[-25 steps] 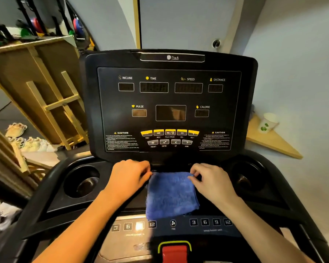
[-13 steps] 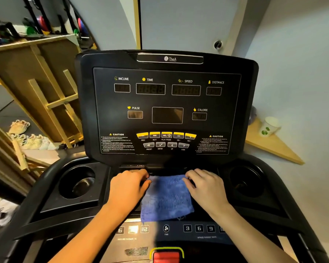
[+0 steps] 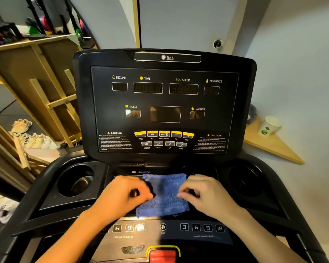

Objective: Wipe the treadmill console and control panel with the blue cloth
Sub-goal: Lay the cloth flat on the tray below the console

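A blue cloth lies flat on the black tray below the upright treadmill console. My left hand pinches the cloth's left edge about halfway down. My right hand pinches the right edge at the same height, its fingertips curled onto the fabric. The motion blurs both hands a little. The lower control panel, with number keys and a fan button, sits just below the cloth's near edge, and my left forearm hides some of its keys.
Round cup holders sit at the left and right of the tray. A red safety key is at the bottom centre. A paper cup stands on a wooden shelf to the right. Wooden frames and shoes are on the left.
Both hands have slid from the cloth's top corners down to the middle of its side edges. The view has tilted slightly, so the console appears a little lower.
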Available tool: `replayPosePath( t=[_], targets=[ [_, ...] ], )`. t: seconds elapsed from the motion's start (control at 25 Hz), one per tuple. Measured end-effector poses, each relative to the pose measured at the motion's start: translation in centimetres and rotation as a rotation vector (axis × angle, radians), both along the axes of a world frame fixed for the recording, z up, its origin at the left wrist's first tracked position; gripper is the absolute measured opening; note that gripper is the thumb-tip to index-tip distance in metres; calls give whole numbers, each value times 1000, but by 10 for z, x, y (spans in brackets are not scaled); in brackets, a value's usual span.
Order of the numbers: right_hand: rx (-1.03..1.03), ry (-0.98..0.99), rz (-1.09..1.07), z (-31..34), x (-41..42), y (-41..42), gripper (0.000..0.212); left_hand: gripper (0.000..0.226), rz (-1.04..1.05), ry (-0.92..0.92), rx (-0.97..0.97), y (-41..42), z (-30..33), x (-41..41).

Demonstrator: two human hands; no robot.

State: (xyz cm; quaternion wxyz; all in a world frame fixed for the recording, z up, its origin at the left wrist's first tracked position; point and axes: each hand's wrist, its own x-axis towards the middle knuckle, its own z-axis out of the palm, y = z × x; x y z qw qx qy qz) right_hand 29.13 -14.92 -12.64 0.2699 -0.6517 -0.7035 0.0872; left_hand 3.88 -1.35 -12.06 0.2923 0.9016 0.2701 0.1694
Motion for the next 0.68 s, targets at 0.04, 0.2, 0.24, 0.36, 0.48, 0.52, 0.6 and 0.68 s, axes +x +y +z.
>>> replayPosePath(
  t=[0.04,0.2,0.24,0.36,0.48,0.52,0.6,0.68],
  targets=[
    [-91,48,68,2,0,-5,13,14,-66,46,-51,-2,2,-4],
    [-221,79,133,-6,-1,-13,13,20,-136,164,11,-6,-8,-12],
    [-220,89,122,-7,-1,-12,12,20,-135,162,24,-5,-10,-12],
    [-232,121,88,-7,-2,-9,11,19,-123,156,71,-3,-12,-13],
    [-258,124,36,-7,-4,-6,13,20,-90,142,89,-2,-13,-13],
    [-268,117,13,-7,-5,-6,13,20,-85,146,110,0,-14,-14],
    [-294,80,-23,-5,-8,-5,14,20,-89,155,153,-1,-15,-11],
    [-317,14,-45,0,-13,-3,15,20,-92,174,183,2,-17,-10]
  ],
)
